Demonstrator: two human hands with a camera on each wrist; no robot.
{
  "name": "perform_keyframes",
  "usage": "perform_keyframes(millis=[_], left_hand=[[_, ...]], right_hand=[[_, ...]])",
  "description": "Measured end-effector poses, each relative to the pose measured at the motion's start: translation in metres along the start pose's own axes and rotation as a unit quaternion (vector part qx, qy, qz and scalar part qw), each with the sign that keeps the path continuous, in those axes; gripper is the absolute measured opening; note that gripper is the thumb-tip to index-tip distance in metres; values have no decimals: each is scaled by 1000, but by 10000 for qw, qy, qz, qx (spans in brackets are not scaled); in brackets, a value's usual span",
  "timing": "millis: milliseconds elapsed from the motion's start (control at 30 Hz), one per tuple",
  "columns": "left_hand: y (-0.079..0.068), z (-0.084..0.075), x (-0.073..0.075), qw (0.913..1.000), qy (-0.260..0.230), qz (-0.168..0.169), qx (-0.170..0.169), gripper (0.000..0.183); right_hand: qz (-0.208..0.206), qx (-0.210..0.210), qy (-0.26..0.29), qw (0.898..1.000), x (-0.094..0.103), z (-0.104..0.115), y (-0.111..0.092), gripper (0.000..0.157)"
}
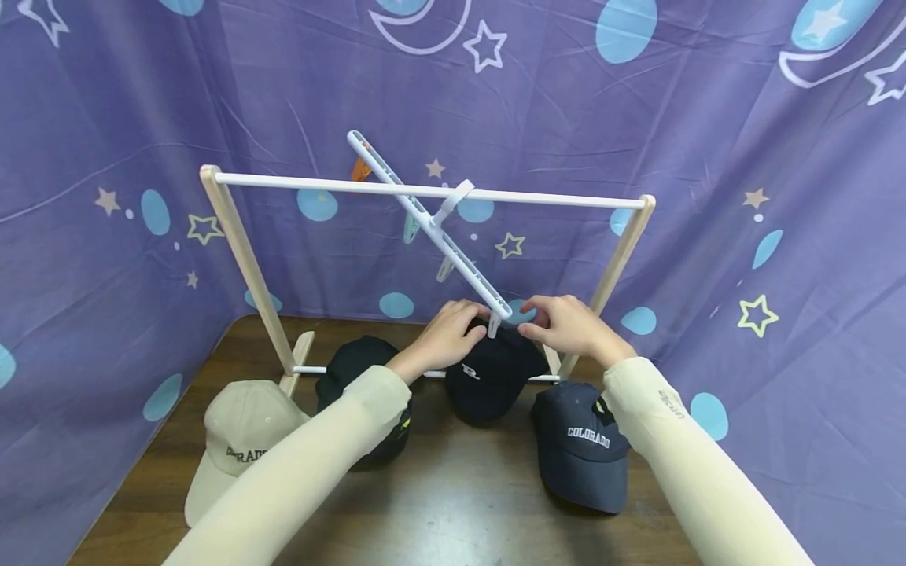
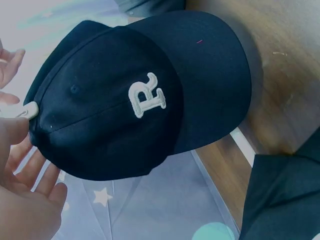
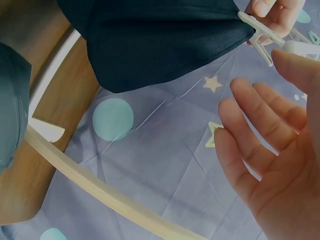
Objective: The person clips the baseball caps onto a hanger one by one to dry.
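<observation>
A black baseball cap (image 1: 488, 377) with a white letter R hangs from a white clip (image 1: 494, 325) at the low end of a white hanger (image 1: 463, 263). In the left wrist view its brim points right and the clip bites the cap's back edge. My left hand (image 1: 453, 334) is beside the clip, thumb close to it and fingers loosely spread by the cap (image 2: 107, 100). On the other side my right hand (image 1: 562, 324) is apart from the cap, its fingers relaxed around bare air in the right wrist view, near the clip (image 3: 260, 32).
The hanger hooks over the white bar (image 1: 297, 182) of a wooden-legged rack (image 1: 248, 259) and tilts down rightward. Other clips, one orange (image 1: 361, 167), hang along it. A beige cap (image 1: 244, 424), a black cap (image 1: 361, 362) and a navy Colorado cap (image 1: 583, 448) are on the wooden table (image 1: 453, 503).
</observation>
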State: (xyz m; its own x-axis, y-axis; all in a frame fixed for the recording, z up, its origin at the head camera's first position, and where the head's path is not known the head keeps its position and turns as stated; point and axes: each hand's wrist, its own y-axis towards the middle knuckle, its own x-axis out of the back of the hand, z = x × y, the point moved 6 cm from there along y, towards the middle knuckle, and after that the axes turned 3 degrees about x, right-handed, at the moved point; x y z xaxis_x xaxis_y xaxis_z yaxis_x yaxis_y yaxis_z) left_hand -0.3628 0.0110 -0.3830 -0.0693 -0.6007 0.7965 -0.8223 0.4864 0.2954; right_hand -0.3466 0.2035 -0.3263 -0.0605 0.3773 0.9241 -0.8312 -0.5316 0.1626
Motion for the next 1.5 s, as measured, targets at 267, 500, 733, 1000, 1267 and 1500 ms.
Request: perform_keyframes(millis=[267,500,733,1000,1267,1500], left_hand=[[-6,11,12,9998,-46,-175,-6,33],[-15,28,25,9995,-109,-191,214,36],[-24,47,39,9991,-105,-278,291,37],[-39,76,52,9982,-71,-235,552,37],[-53,97,65,9970,-11,-331,695,36],[-65,113,73,9947,-47,-320,976,38]], right_hand=[[-507,62,101,9986,-4,1,-3,25],[-1097,-218,517,9924,-5,3,-11,22],[-1690,-444,1050,9790,-1,13,-28,18],[-1792,-178,1342,9745,-14,29,-42,9],[-1581,80,1823,9704,-39,39,-48,19],[-1463,117,2075,9672,-69,40,-47,23]])
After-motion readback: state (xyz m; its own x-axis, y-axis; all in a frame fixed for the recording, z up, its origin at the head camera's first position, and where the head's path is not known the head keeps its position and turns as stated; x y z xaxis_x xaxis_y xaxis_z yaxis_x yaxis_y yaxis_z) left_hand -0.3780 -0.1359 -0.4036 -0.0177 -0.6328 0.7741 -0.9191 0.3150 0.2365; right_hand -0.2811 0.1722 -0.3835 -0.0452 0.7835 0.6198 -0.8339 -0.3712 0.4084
